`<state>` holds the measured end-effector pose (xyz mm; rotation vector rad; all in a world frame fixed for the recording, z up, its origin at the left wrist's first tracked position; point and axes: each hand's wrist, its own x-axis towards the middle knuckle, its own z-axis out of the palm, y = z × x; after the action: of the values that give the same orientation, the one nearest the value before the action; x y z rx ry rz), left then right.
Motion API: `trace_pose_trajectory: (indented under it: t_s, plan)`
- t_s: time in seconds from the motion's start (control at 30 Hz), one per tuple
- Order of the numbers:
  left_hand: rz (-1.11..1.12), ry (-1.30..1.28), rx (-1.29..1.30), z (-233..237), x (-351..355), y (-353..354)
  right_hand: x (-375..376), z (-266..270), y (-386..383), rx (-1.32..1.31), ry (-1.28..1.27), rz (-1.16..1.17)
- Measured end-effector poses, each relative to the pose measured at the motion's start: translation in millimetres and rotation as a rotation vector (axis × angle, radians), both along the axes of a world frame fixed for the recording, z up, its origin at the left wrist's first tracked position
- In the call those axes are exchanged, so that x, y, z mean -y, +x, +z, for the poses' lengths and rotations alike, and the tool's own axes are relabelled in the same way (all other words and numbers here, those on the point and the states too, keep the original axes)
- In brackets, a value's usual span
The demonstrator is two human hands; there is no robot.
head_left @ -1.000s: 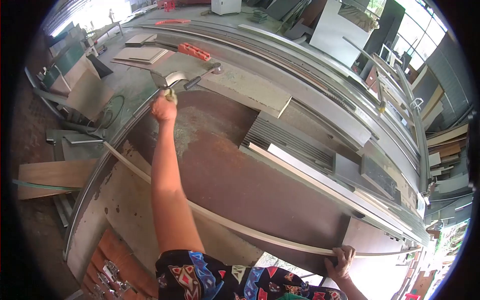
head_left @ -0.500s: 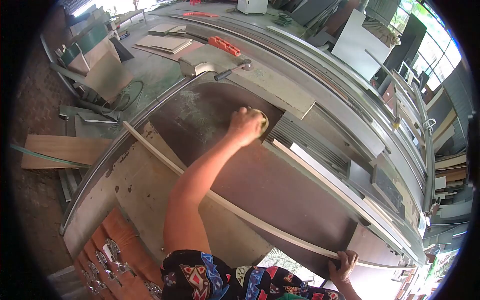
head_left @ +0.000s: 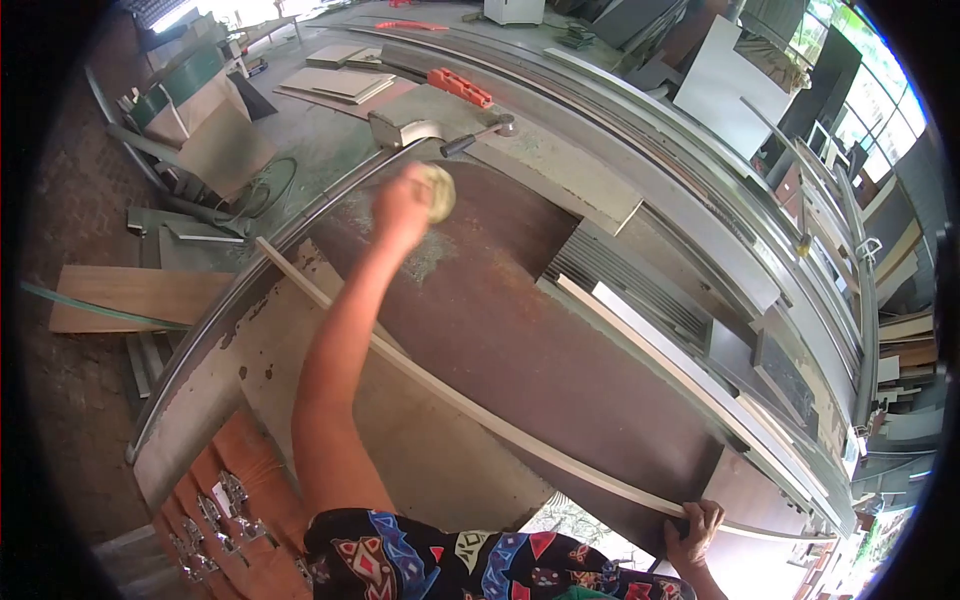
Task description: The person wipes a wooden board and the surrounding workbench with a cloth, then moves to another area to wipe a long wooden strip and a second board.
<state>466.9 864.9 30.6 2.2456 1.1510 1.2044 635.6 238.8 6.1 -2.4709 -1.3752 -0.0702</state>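
My left hand (head_left: 403, 205) grips a round yellowish object (head_left: 438, 194), blurred by motion, over the far left part of a dark brown panel (head_left: 560, 350). Pale dusty smears mark the panel near that hand. A long thin light wooden strip (head_left: 450, 398) runs along the near side of the panel. Toward its right end, my right hand (head_left: 693, 535) has its fingers curled round the strip. Beyond my left hand, a hammer-like tool with a black handle (head_left: 460, 145) lies beside a metal bracket (head_left: 400, 130).
An orange tool (head_left: 460, 87) lies on the far side of the bench. Ribbed dark strips (head_left: 625, 280) and long pale boards (head_left: 650, 355) are on the right. Metal hinges (head_left: 222, 505) rest on brown-orange material at the lower left. A wooden board (head_left: 145, 297) is farther left.
My left hand has moved left and away from me across the panel with the round object. My right hand keeps its place at the strip. The view has shifted slightly.
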Motion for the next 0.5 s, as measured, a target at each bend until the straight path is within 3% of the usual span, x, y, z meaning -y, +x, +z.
trace_pose_trajectory:
  t_s: [0.07,0.1,0.17,0.2,0.4,0.5]
  plan:
    - [-0.028,0.071,-0.296,-5.3,56.3,9.7,-0.7,0.9,0.2,0.005,0.003,0.019]
    - [-0.188,0.017,-0.418,-10.5,74.7,11.0,-0.5,0.8,0.9,0.017,0.003,0.028]
    - [-0.378,0.149,-0.327,-37.7,99.9,8.0,0.1,-1.2,1.0,0.032,0.009,0.040]
    - [-0.397,0.185,-0.442,-38.9,108.5,2.0,0.4,-1.4,1.4,0.049,0.013,0.047]
    - [-0.416,0.242,-0.438,-38.9,99.3,-42.2,-2.6,4.6,-2.6,-0.023,-0.022,0.006]
    - [-0.204,0.195,-0.535,-41.4,46.6,-67.2,-11.2,12.3,-9.1,-0.019,-0.029,-0.001]
